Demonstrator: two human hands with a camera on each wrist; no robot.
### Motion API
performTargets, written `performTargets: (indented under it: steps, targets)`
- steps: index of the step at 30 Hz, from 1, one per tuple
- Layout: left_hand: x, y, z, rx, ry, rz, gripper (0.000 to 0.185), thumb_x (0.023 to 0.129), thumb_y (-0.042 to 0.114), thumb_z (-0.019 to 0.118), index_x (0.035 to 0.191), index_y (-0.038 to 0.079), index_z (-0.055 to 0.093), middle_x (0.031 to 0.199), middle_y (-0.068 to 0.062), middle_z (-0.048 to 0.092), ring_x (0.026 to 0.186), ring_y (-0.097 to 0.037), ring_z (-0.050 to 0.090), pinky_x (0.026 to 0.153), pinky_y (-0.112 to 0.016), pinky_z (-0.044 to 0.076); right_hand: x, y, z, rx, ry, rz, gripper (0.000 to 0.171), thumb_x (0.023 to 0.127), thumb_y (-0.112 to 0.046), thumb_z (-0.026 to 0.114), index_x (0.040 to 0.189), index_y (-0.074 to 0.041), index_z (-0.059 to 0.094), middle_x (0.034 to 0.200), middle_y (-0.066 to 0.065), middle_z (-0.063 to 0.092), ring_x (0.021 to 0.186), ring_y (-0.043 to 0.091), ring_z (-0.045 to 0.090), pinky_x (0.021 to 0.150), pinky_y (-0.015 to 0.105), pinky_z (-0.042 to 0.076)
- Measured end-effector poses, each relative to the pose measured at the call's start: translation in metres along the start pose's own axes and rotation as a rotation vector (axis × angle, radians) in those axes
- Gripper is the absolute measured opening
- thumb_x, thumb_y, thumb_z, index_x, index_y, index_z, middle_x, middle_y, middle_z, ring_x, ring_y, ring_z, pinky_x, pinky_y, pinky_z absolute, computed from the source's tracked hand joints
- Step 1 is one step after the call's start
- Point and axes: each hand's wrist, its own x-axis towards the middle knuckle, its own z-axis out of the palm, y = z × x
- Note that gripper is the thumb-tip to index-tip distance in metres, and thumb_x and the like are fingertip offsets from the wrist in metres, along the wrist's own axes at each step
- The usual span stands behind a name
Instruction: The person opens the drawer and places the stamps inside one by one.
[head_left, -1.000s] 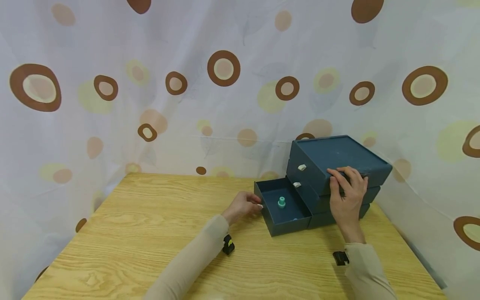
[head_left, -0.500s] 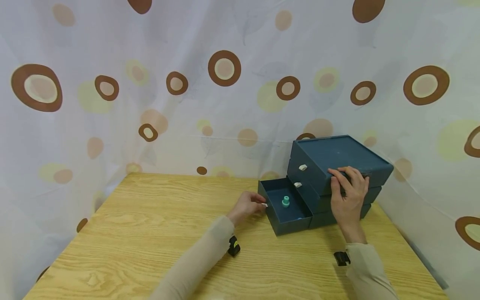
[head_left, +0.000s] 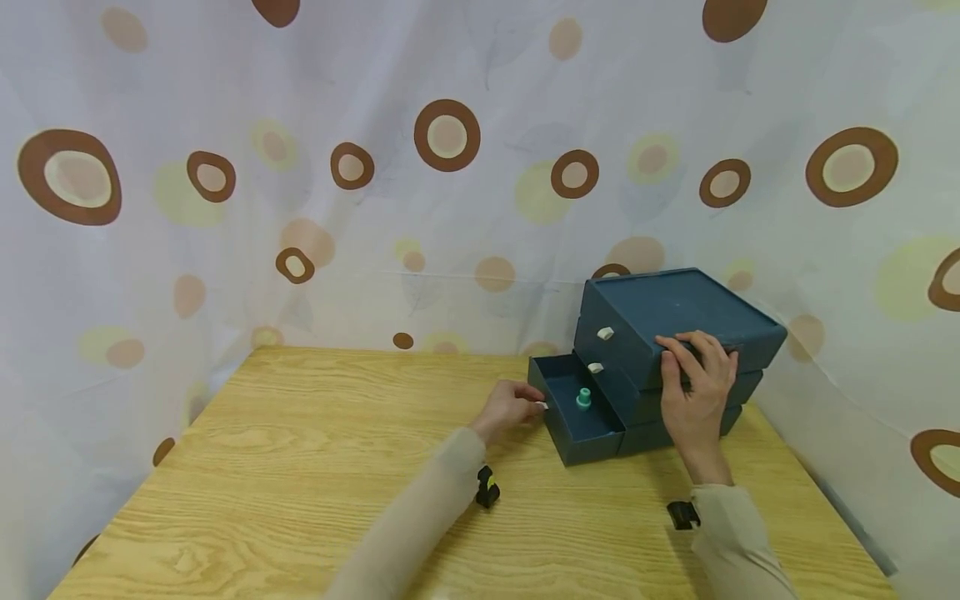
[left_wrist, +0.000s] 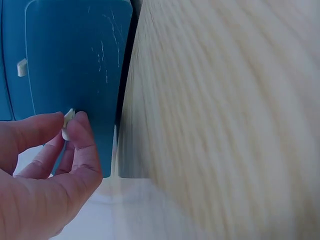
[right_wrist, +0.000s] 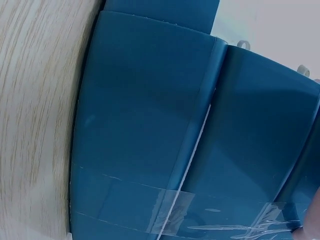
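Bottom drawer (head_left: 576,408) sitting half open on our wooden worktop (head_left: 300,467), left hand (head_left: 512,408) pinching its knob (head_left: 542,405), right hand (head_left: 697,387) resting flat-fingered on the cabinet (head_left: 675,321), spotted curtain (head_left: 375,167) hanging behind.

I seem to be in a makeshift recording corner rather than a lived-in room, since my wooden table (head_left: 300,467) is closed in on all sides by a hung curtain (head_left: 300,167) printed with brown circles, and only a small blue drawer box (head_left: 675,317) stands on it.

Wooden table (head_left: 300,467); dotted curtain (head_left: 300,167)
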Motion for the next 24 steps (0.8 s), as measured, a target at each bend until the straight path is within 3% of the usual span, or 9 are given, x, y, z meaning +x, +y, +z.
performTargets:
  steps: [14,24]
  targets:
    - [0.009,-0.001,0.024,-0.081,0.043,-0.047,0.017,0.090,-0.004,0.063,0.106,-0.003,0.071,0.099,-0.011,0.068,0.088,-0.027,0.068,0.080,-0.036,0.059,-0.001,0.000,0.001,0.005,-0.011,0.009,0.020,0.098,-0.015,0.060,0.107,-0.005,0.075,0.116,0.021,0.061,0.125,0.037,0.047,0.119,0.059,0.000]
    - [0.006,0.003,0.033,-0.106,-0.007,-0.017,0.023,0.093,-0.001,0.060,0.115,-0.001,0.069,0.110,-0.012,0.067,0.093,-0.020,0.067,0.084,-0.035,0.058,0.001,0.001,0.000,0.004,0.002,-0.001,0.019,0.098,-0.014,0.061,0.106,-0.005,0.075,0.115,0.021,0.061,0.125,0.038,0.047,0.119,0.061,0.000]
